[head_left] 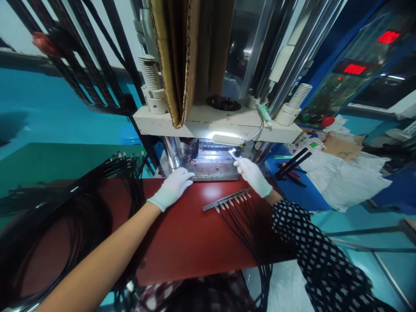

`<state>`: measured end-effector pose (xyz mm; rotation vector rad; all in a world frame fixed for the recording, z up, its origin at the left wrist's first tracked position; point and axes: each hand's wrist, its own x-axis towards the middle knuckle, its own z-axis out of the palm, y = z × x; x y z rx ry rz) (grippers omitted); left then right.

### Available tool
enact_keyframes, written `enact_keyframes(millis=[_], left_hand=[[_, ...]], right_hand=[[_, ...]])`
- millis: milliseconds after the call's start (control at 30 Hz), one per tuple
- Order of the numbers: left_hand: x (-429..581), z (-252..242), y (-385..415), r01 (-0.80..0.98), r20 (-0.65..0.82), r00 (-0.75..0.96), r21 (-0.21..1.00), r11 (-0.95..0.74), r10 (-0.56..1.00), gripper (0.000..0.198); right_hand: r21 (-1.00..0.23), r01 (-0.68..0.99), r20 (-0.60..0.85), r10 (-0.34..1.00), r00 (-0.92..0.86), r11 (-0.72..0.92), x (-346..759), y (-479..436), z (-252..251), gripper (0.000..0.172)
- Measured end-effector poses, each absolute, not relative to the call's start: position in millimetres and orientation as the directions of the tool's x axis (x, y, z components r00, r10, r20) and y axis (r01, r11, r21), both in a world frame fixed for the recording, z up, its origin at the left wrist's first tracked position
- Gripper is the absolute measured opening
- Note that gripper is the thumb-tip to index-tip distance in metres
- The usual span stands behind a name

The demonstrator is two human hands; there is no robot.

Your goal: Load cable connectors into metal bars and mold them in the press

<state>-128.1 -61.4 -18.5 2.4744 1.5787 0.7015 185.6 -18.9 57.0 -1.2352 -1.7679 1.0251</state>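
Your left hand is at the left end of a metal bar; I cannot tell its grip. Nearer and right, a cable strip lies on the red surface; farther right, your right hand pinches a white-headed tool by the lit opening.

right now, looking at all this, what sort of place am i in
Probably a factory workshop: there's a press-like machine with metal columns, red digital displays to its right, and a mass of black cables at the left.
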Motion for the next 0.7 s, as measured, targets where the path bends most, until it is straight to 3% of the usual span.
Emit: enact_keyframes(millis=[67, 167, 267, 367, 467, 567, 700], left_hand=[[-128.4, -18.0, -61.8, 0.834, 0.31, 0.355, 0.322, -0.449, 0.882, 0.037], [-129.6, -17.8, -61.6, 0.835, 0.314, 0.359, 0.313, -0.452, 0.879, 0.038], [-131.5, -18.2, -60.6, 0.83, 0.309, 0.376, 0.307, -0.466, 0.874, 0.039], [-132.5, -17.5, -60.5, 0.835, 0.302, 0.383, 0.291, -0.467, 0.873, 0.041], [-131.6, -14.7, -62.3, 0.832, 0.306, 0.379, 0.3, -0.466, 0.873, 0.042], [-129.8, -10.9, -65.5, 0.827, 0.312, 0.362, 0.329, -0.457, 0.879, 0.04], [-128.4, -7.3, -69.0, 0.806, 0.315, 0.338, 0.389, -0.446, 0.887, 0.036]], right_hand=[[-0.95, 0.286, 0.053, 0.966, -0.252, 0.127, 219.7, -45.1, 66.6, 0.043], [-0.972, 0.215, 0.06, 0.988, -0.143, 0.09, 275.3, -95.5, 75.0, 0.042], [-0.921, 0.384, 0.072, 0.997, 0.006, 0.064, 310.6, -136.7, 78.9, 0.031], [-0.821, 0.554, 0.186, 0.982, 0.026, 0.141, 298.8, -144.5, 80.2, 0.03], [-0.714, 0.644, 0.306, 0.95, -0.067, 0.276, 250.1, -117.2, 77.7, 0.033], [-0.581, 0.704, 0.313, 0.91, -0.272, 0.41, 202.0, -77.9, 68.5, 0.012], [-0.391, 0.758, 0.236, 0.853, -0.466, 0.523, 173.8, -46.1, 47.4, 0.029]])
